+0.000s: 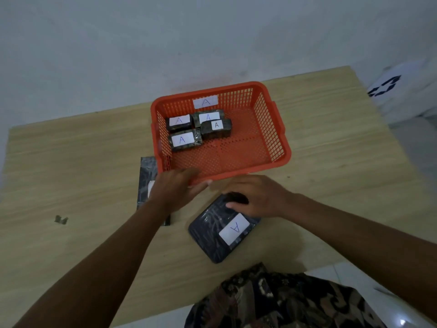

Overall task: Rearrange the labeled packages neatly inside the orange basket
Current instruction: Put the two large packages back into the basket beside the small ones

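An orange mesh basket (pixel 272 129) with an "A" label on its far wall stands on the wooden table. Several small dark packages with white "A" labels (pixel 185 139) lie bunched in its far left corner. A larger flat dark package labelled "A" (pixel 220 235) lies on the table in front of the basket. My right hand (pixel 255 197) rests on that package's far end, fingers curled over it. My left hand (pixel 176 185) lies flat against the basket's near left rim, fingers spread, partly covering another flat dark package (pixel 147 176) on the table.
The wooden table (pixel 71 174) stands against a white wall. A small dark scrap (pixel 61 219) lies at the left. A white bag with a dark recycling mark (pixel 387 87) sits beyond the right edge. Patterned cloth (pixel 283 299) shows at the bottom.
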Demonstrator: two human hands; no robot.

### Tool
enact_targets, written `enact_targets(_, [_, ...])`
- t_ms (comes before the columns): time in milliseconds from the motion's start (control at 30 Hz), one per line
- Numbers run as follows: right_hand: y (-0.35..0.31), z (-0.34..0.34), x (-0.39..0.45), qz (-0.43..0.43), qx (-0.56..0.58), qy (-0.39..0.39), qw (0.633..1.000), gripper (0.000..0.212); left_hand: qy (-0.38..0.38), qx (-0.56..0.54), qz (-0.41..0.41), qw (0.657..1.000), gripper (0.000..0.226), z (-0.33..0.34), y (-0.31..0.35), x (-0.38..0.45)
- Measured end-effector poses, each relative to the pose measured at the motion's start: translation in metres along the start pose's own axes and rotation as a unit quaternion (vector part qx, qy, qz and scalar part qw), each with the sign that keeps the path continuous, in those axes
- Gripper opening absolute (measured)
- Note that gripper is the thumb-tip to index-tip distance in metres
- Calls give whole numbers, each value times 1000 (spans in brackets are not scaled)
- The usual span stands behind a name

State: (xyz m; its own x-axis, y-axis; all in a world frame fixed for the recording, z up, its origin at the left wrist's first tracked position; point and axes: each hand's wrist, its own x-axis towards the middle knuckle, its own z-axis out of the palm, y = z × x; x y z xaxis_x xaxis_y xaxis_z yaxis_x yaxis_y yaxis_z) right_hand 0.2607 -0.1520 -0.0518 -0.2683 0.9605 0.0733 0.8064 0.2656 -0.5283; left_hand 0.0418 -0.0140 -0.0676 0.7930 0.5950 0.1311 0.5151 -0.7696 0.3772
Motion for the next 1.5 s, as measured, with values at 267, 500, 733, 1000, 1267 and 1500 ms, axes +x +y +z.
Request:
enact_targets(267, [3, 30, -6, 156, 38, -197, 967, 98, -30, 121, 16, 992, 28, 5, -4, 1])
enact_targets(500, [2, 14, -22, 268, 37, -262, 926, 84, -34, 142, -6, 989, 28, 4, -1, 2])
enact_targets(733, [-1, -14, -26, 327, 122, -252, 902, 69, -24, 155, 1, 988, 29, 5, 0, 2])
enact_targets(1000, [3, -98, 5, 358, 229, -179, 887, 45, -18, 125, -7, 992, 40, 15, -8, 2])
enact_targets(1267, [9, -105, 41, 379, 309, 94, 867, 41, -23, 137, -15, 990, 41, 16, -7, 1])
enact_targets(1500, [18, -87, 65, 370, 314, 183, 855, 108, -17, 122, -19, 992, 41, 16, -8, 1])
